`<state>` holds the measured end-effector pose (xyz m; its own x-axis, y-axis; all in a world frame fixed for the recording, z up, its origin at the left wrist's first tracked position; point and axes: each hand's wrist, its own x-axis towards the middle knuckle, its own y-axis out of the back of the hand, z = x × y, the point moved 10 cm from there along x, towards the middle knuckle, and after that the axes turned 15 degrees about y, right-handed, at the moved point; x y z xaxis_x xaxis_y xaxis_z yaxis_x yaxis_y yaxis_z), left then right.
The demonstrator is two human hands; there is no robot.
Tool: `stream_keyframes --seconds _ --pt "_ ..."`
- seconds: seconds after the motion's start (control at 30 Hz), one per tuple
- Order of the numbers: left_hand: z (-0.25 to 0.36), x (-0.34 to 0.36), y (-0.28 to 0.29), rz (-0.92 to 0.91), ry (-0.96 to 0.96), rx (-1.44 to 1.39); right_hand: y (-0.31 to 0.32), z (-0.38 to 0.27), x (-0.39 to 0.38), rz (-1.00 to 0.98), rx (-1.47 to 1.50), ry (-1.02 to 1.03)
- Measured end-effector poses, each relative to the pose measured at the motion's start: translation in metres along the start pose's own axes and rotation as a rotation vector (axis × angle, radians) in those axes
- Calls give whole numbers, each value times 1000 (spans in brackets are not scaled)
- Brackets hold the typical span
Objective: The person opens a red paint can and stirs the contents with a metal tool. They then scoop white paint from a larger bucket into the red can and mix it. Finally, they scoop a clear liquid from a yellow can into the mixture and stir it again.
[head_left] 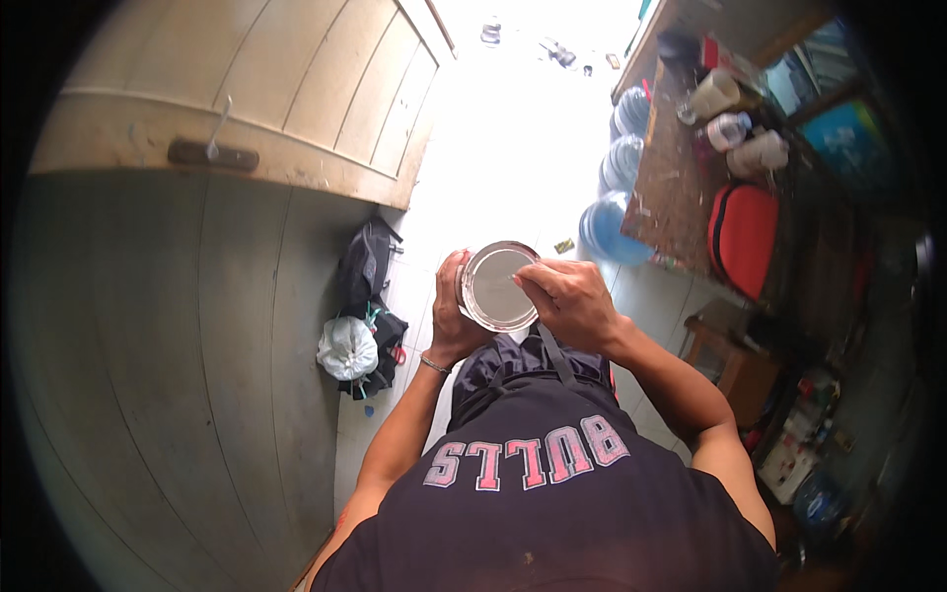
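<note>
A round tin can [499,286] with a shiny rim and a flat greyish top is held up in front of my waist. My left hand [453,310] is wrapped round its left side, and a bracelet sits on that wrist. Over the right part of the top, my right hand [572,301] is closed in a pinch, thumb and forefinger tips at the grey surface. Whatever those fingertips may hold is too small to make out. The can's lower part and contents are hidden from this view.
A wooden door [326,89] stands at the left. Beside it on the floor are a black bag [367,264] and a white plastic bag [347,347]. Large blue water jugs [604,227] stand by a worn table [676,187], which bears bottles and a red case [742,239].
</note>
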<state>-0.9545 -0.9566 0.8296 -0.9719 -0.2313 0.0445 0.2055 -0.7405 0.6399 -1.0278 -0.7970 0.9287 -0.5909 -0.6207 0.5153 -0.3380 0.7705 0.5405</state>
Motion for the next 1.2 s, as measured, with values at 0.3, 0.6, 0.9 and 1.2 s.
stream_keyframes --seconds 0.3,0.6,0.9,1.2 --pt "17 279 -8 78 -92 -5 44 184 175 -93 -20 -127" --pt "32 600 -49 -176 -95 -183 126 379 375 -80 -205 -294" --pt "27 904 -108 -77 -147 -150 216 613 551 118 -192 -326" --pt "35 1174 -105 65 -32 -83 278 816 784 49 -200 -167"
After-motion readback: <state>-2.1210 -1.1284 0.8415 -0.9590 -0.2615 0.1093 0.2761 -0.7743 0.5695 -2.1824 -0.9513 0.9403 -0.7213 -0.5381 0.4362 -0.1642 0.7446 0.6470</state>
